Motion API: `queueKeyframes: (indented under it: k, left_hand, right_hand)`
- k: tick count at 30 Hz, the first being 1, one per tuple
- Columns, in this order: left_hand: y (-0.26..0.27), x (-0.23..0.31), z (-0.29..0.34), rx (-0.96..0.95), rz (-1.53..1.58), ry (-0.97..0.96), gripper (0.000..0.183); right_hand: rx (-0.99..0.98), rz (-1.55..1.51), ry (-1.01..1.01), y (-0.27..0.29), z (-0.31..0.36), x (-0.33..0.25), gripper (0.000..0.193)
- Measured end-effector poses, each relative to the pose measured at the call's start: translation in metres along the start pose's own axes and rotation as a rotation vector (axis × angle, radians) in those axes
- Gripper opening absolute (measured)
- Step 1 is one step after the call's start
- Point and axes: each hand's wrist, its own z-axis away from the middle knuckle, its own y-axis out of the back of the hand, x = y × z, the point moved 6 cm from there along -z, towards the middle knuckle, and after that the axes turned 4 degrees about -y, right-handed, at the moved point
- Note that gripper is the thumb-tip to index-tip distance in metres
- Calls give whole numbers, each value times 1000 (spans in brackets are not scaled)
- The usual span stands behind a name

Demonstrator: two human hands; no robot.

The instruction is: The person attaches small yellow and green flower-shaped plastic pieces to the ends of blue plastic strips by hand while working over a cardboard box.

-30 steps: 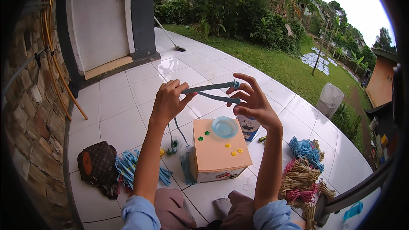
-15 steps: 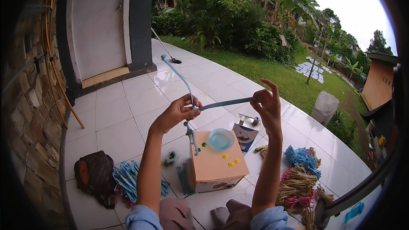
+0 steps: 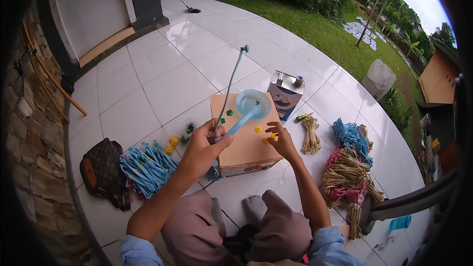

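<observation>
Right hand leaves the blue strip and comes down to the yellow flowers

Since half a second ago, the right hand has let go of the strip and dropped to the front right of the cardboard box, while the left hand has come lower, to the box's left edge. The left fingers are closed in a pinch, thumb against forefinger, with the blue strip between them. From that grip the strip slants up and to the right over the box top, its far end overlapping the clear blue dish; whether it touches the dish cannot be told. A thinner blue length rises almost straight from the same hand, a small knob at its tip; whether the two are one piece is hidden in the grip. The right fingers are loosely curved, with a gap between thumb and forefinger. They are just beside the yellow flowers, and contact with one is not clear. Two green flowers lie left of the dish. A metal can stands behind the box's right corner, and a bundle of blue strips lies on the floor to the left
</observation>
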Motion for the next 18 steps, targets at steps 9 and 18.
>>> queueKeyframes:
  k: [9, 18]
  left_hand:
    - [-4, -63, -3, 9, -59, -3, 25]
    - [-19, -88, -22, -57, 25, 37, 25]
  right_hand:
    - [102, 100, -41, -12, 13, -1, 60]
    - [168, 13, -56, -7, 12, -1, 62]
